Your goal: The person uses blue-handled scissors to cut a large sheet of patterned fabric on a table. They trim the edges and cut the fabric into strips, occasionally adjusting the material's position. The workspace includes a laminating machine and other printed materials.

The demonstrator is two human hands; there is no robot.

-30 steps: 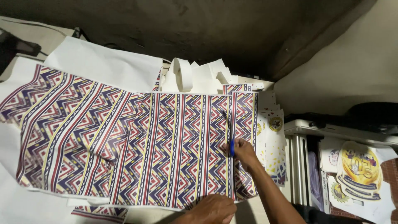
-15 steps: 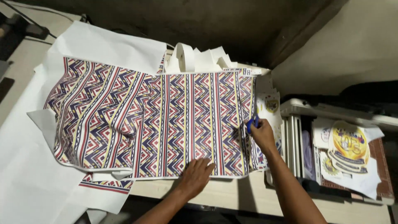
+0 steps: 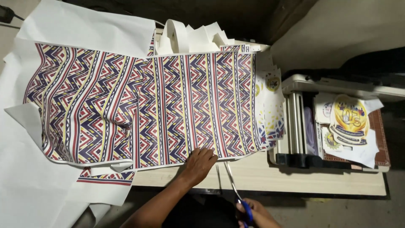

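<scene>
Scissors (image 3: 235, 190) nearest, blue-handled, gripped in right hand (image 3: 255, 213) at bottom edge of view, fingers closed through the loops, blades slightly parted and angled up and a little left toward the near edge of the patterned sheet (image 3: 168, 105). Just left of the blades, left hand (image 3: 198, 164) pressed flat, palm down, fingers spread and grasping nothing, fingertips resting on that near edge and pinning it to the worktop (image 3: 295, 179). Blade tips just short of the sheet's border, right beside the left hand's fingertips, so left hand nearer the sheet, right hand a little back and lower. Beyond both hands, sheet spread wide with its long axis running left to right across the worktop, zigzag stripes in navy, red and yellow running near to far, in line with the blades. Left part draped over white backing paper (image 3: 25, 190), a loose striped offcut (image 3: 105, 177) hanging at the near edge. Bare strip of worktop open to the right of the scissors. Farther right, a small machine (image 3: 295, 126) with printed cut-outs (image 3: 350, 122) stacked alongside, close to the sheet's right edge. At the far side, white curled paper strips (image 3: 190, 38) piled just past the sheet.
</scene>
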